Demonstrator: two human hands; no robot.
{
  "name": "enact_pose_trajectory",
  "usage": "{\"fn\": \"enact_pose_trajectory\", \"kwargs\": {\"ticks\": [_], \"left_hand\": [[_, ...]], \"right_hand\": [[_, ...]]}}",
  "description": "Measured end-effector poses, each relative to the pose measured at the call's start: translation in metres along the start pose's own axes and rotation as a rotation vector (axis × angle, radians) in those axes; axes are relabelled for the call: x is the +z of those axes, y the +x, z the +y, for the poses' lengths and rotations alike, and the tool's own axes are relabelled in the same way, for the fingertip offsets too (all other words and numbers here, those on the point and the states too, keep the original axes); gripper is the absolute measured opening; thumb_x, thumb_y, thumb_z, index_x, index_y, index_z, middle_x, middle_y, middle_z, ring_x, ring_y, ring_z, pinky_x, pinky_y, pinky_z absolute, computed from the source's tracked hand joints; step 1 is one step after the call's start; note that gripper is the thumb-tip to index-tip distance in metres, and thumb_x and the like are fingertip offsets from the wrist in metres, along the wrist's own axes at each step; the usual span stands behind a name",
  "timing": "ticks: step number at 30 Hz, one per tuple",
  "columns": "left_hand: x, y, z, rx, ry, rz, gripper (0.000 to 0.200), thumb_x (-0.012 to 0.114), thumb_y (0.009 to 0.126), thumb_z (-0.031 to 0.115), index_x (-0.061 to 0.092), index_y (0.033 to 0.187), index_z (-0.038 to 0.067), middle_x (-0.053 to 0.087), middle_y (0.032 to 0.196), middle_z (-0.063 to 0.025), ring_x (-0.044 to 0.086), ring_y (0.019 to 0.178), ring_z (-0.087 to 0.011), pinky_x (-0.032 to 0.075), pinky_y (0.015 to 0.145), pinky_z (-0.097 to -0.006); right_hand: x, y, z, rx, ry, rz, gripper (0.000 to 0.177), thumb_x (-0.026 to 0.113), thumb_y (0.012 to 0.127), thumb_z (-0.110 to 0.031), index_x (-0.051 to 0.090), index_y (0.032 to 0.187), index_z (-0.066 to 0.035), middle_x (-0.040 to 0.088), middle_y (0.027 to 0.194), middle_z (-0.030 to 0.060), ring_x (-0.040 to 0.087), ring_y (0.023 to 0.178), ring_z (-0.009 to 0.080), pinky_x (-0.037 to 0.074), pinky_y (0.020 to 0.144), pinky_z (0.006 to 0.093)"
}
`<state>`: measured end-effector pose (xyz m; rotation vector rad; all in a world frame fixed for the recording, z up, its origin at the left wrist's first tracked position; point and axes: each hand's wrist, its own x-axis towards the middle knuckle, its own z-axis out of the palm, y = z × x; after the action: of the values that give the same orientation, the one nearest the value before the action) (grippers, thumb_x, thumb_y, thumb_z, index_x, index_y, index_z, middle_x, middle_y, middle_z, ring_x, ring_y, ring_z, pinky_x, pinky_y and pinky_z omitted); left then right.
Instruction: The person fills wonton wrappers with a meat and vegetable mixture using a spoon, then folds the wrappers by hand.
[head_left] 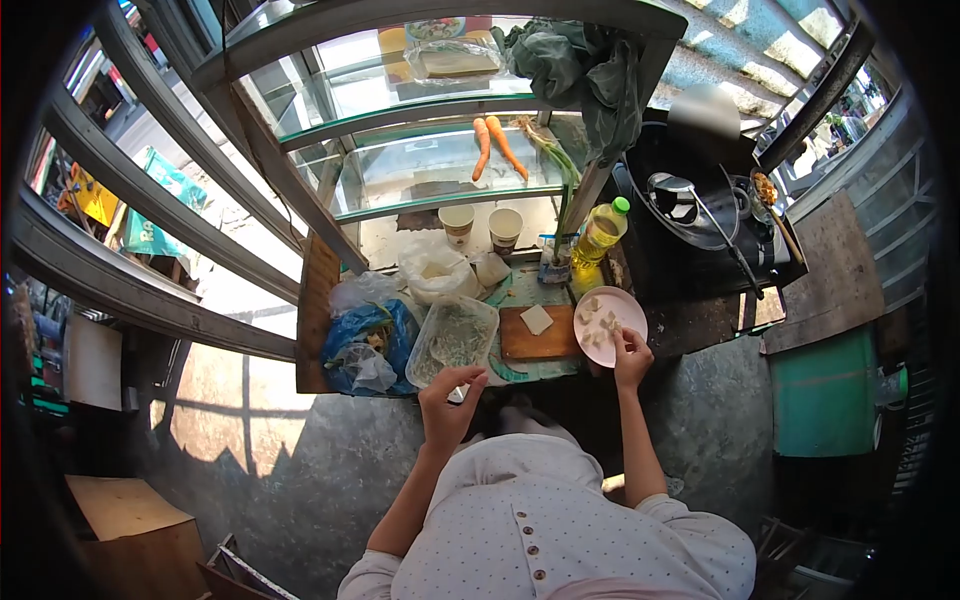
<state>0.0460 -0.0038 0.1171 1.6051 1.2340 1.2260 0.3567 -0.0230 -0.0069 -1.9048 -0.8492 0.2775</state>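
Observation:
My right hand (631,356) is over the near right rim of a pink plate (627,304), its fingers pinched together; whatever is between them is too small to make out. Several small pale pieces (597,320) lie on that plate. My left hand (452,402) is held in front of the counter, closed, with a small pale, shiny bit showing at the fingers that I cannot name. Between the hands, a square whitish slice (537,320) rests on a wooden cutting board (523,345). Just beyond my left hand stands a clear plastic tub (455,338) with pale shreds in it.
Left of the tub is a blue plastic bag (345,338). Behind are a white bag (435,270), two paper cups (505,229) and an oil bottle (600,235). A wok (690,215) stands right; carrots (481,150) lie in the glass case above.

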Motion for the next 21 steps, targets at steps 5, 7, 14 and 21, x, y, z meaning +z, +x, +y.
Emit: {"fn": "enact_pose_trajectory", "kwargs": {"ticks": [5,7,14,21], "left_hand": [[-0.008,-0.006,-0.016,-0.082,-0.011,0.008,0.010,0.064,0.079,0.009,0.066,0.085,0.002,0.066,0.079,-0.0078,0.059,0.068,-0.0152,0.045,0.061,-0.0251],[-0.010,-0.009,-0.019,-0.105,-0.018,0.024,0.010,0.064,0.079,0.010,0.066,0.085,0.002,0.066,0.079,-0.0072,0.059,0.068,-0.0148,0.044,0.061,-0.0248],[-0.015,-0.013,-0.020,-0.114,-0.015,0.039,0.010,0.062,0.080,0.011,0.066,0.085,0.003,0.065,0.080,-0.0067,0.059,0.067,-0.0144,0.044,0.060,-0.0245],[-0.027,-0.020,-0.018,-0.128,-0.023,0.087,0.010,0.061,0.081,0.010,0.066,0.085,0.002,0.064,0.078,-0.0073,0.059,0.067,-0.0140,0.044,0.060,-0.0240]], "right_hand": [[0.002,-0.005,0.049,-0.187,-0.388,0.012,0.018,0.064,0.074,-0.013,0.066,0.088,-0.003,0.064,0.078,0.0087,0.059,0.059,0.0223,0.047,0.058,0.0310],[0.018,-0.012,0.035,-0.256,-0.387,-0.073,0.016,0.063,0.073,-0.013,0.066,0.087,-0.006,0.063,0.080,0.0072,0.058,0.074,0.0247,0.045,0.068,0.0354],[0.109,-0.016,-0.013,-0.585,-0.648,-0.371,0.046,0.070,0.069,-0.029,0.057,0.109,-0.011,0.057,0.099,0.0055,0.051,0.096,0.0237,0.035,0.083,0.0488],[0.145,0.016,0.003,-0.529,-0.786,-0.641,0.055,0.075,0.061,-0.034,0.057,0.107,-0.012,0.056,0.103,0.0066,0.052,0.101,0.0264,0.035,0.084,0.0558]]}}
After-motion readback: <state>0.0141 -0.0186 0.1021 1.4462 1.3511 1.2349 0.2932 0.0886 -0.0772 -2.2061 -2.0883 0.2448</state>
